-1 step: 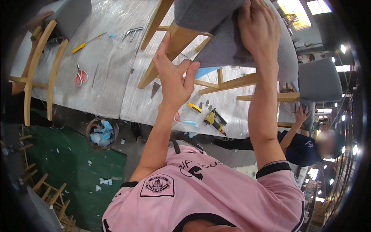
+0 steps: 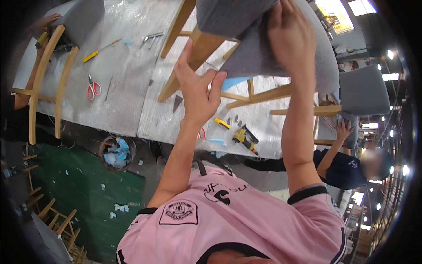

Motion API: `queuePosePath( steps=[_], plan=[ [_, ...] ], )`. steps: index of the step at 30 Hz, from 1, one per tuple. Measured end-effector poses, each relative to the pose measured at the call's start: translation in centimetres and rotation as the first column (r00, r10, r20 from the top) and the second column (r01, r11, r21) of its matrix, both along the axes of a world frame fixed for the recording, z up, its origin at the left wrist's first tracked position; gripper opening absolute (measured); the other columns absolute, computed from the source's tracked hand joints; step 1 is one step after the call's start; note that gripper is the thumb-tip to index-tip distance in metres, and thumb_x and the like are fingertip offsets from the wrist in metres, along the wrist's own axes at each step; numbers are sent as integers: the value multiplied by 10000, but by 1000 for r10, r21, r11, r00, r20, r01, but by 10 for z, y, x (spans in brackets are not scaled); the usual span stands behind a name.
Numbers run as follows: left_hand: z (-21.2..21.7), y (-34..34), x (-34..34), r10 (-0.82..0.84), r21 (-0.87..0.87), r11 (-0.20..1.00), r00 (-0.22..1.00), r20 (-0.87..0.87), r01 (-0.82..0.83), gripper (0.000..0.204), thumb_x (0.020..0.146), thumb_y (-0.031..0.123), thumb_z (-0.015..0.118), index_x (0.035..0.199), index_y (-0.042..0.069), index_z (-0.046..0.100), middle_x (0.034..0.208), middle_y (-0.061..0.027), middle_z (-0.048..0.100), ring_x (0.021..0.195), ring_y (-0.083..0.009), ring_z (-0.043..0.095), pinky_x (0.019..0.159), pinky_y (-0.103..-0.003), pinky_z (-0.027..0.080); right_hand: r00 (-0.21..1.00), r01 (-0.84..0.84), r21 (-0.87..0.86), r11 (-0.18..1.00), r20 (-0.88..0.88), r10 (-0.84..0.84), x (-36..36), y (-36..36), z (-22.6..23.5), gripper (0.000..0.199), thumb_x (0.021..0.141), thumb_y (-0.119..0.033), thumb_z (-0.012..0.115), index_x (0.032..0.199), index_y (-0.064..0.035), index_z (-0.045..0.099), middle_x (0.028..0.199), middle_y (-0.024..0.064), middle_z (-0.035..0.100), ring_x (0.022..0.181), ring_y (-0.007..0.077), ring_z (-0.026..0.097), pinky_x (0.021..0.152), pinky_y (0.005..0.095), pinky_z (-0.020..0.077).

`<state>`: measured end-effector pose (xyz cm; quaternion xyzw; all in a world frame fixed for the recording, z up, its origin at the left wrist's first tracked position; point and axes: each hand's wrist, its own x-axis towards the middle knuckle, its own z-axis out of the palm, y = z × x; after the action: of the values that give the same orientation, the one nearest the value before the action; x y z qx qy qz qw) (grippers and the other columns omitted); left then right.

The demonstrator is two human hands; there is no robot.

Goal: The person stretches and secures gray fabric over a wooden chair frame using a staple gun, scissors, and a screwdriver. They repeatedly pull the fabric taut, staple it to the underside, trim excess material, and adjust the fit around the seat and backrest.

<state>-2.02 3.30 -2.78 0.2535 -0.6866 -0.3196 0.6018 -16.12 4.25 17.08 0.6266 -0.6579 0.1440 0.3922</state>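
A chair with grey upholstery [image 2: 321,57] and wooden legs [image 2: 209,46] lies tipped over on the table in front of me. My left hand [image 2: 198,86] pinches the pointed corner of a loose grey fabric flap [image 2: 250,57], its index finger stretched up along a leg. Higher up, my right hand [image 2: 292,42] rests on the flap beside the padded part, fingers bent and smeared by motion; their tips are partly hidden in the fold. A bit of blue material [image 2: 235,82] shows beneath the flap.
On the plastic-covered table [image 2: 125,83] lie a yellow-green air tool [image 2: 245,140], yellow cutter [image 2: 222,123], red-handled scissors [image 2: 93,90] and a yellow-handled screwdriver [image 2: 91,56]. A scrap bin [image 2: 116,153] stands below the edge. Co-workers handle chairs at left and right [image 2: 340,163].
My right hand has shifted slightly up and left over the fabric and is now more blurred. The left hand keeps its pinch on the corner.
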Motion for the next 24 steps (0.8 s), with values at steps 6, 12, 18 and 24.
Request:
queuePosePath(
  steps=[6, 12, 18, 24],
  plan=[
    [1, 5, 3, 3, 13, 1000, 1000, -9, -3, 396, 993, 327, 663, 783, 1, 740, 1596, -298, 309, 1414, -448, 319, 1128, -536, 262, 514, -380, -527, 760, 563, 647, 18, 91, -129, 249, 952, -152, 732, 1102, -27, 576, 1074, 133, 646, 970, 189, 617, 870, 345, 505],
    [-3, 0, -4, 40, -16, 999, 999, -8, -40, 438, 1009, 363, 636, 818, -17, 740, 1582, -294, 321, 1413, -448, 318, 1124, -550, 265, -380, -100, -449, 888, 842, 383, 23, 67, -176, 589, 901, -493, 786, 1179, -31, 549, 1099, 89, 627, 1014, 162, 607, 926, 342, 502],
    [-1, 0, -2, 35, -19, 999, 999, -17, -35, 472, 1043, 369, 591, 817, -29, 705, 1587, -306, 310, 1453, -432, 303, 1168, -531, 248, -362, -247, -488, 837, 848, 387, 34, 44, -192, 538, 1010, -492, 630, 1276, -32, 545, 1177, 86, 656, 1071, 158, 629, 945, 348, 525],
    [-5, 0, -5, 94, -26, 995, 995, -13, -95, 386, 1012, 325, 626, 840, -9, 719, 1596, -293, 330, 1437, -433, 335, 1159, -524, 268, -414, -170, -579, 797, 776, 476, 59, 35, -192, 445, 1052, -466, 575, 1183, -41, 579, 1094, 64, 648, 998, 119, 607, 876, 296, 509]
  ],
)
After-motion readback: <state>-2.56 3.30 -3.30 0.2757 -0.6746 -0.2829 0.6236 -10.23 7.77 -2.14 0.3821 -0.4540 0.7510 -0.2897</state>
